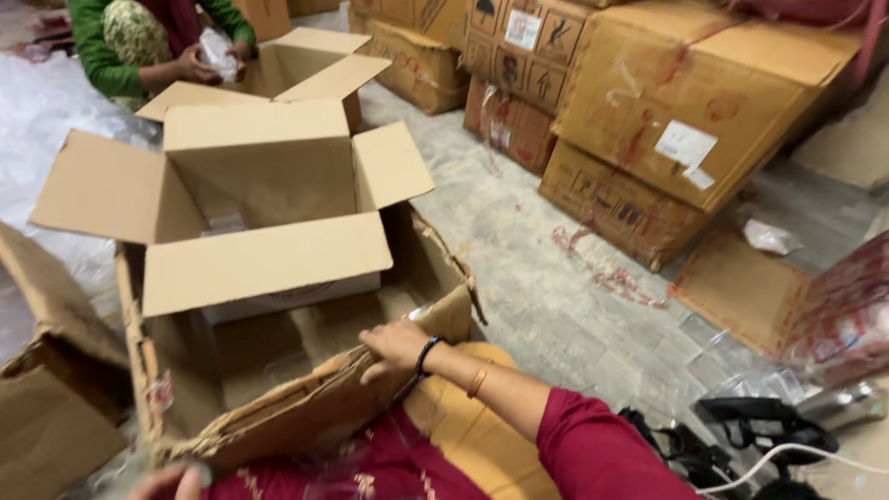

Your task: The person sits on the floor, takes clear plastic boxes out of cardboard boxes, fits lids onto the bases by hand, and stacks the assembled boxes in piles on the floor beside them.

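Note:
My right hand (396, 347) rests on the near wall of a torn, low cardboard box (278, 417), fingers curled over its ragged top edge. A dark band and an orange bangle sit on that wrist. My left hand (169, 482) shows only partly at the bottom edge, next to the same wall's left end; what it holds is hidden. Inside the torn box stands a smaller open cardboard box (264, 185) with all its flaps spread out. A bit of clear plastic (224, 223) lies in it.
Another open box (278, 69) stands behind, where a person in green (139, 42) holds a clear plastic packet (218, 51). Stacked cartons (667, 120) line the right. Clear plastic sheeting (46, 111) lies left, a crumpled box (51, 398) near left, black straps (741, 431) bottom right.

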Motion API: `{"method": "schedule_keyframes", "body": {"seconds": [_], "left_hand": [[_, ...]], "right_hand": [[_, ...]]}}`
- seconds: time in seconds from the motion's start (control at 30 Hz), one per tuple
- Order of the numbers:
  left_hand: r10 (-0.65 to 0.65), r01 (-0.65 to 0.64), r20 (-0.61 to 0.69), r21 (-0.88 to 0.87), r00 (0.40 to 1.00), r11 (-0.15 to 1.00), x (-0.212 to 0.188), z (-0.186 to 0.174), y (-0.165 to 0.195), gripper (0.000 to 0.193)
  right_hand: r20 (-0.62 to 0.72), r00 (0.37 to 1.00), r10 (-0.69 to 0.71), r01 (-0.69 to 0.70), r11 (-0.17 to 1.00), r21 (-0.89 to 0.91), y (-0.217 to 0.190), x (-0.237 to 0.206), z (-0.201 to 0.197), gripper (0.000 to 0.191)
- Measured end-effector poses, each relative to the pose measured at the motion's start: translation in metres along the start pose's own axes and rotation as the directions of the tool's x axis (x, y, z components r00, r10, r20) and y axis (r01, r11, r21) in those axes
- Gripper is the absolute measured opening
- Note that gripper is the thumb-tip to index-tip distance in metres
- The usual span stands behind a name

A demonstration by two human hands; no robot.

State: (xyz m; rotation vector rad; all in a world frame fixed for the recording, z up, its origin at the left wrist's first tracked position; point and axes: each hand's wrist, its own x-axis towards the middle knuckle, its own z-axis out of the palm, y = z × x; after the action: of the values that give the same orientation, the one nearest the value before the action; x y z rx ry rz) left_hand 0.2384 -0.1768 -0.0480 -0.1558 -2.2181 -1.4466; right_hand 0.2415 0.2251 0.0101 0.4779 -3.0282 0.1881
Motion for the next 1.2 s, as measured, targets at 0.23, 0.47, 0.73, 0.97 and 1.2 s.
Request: {"method": "schedule_keyframes", "body": {"seconds": [0.23, 0.47, 0.73, 0.97, 1.2], "left_hand": [[0.147, -0.399, 0.701, 0.210, 0.697, 0.893, 0.153, 0.167, 0.098, 0.058], [-0.725, -0.599, 0.666, 0.656, 0.174, 0.459, 0.212, 0.223, 0.075, 0.098], [-0.742, -0.369, 0.650, 0.657, -0.166, 0.657, 0.188, 0.247, -0.008, 0.116], [-0.596, 0.132, 0.728, 0.664, -0.339, 0.736, 0.156, 0.286, -0.043, 0.139], [-0.541, 0.064, 0.714, 0.628, -0.445, 0.776, 0.145, 0.293, -0.055, 0.124]], "right_hand": [[0.468, 0.867, -0.171, -0.089, 0.871, 0.484, 0.031, 0.056, -0.049, 0.099], [0.802, 0.538, 0.260, -0.259, 0.956, -0.136, 0.085, 0.174, -0.004, 0.108], [0.826, 0.393, 0.405, -0.373, 0.891, -0.259, 0.106, 0.197, 0.108, 0.115], [0.787, 0.613, 0.074, -0.467, 0.837, 0.285, 0.089, 0.181, 0.169, 0.126], [0.742, 0.670, -0.011, -0.478, 0.758, 0.443, 0.091, 0.184, 0.175, 0.115]]}}
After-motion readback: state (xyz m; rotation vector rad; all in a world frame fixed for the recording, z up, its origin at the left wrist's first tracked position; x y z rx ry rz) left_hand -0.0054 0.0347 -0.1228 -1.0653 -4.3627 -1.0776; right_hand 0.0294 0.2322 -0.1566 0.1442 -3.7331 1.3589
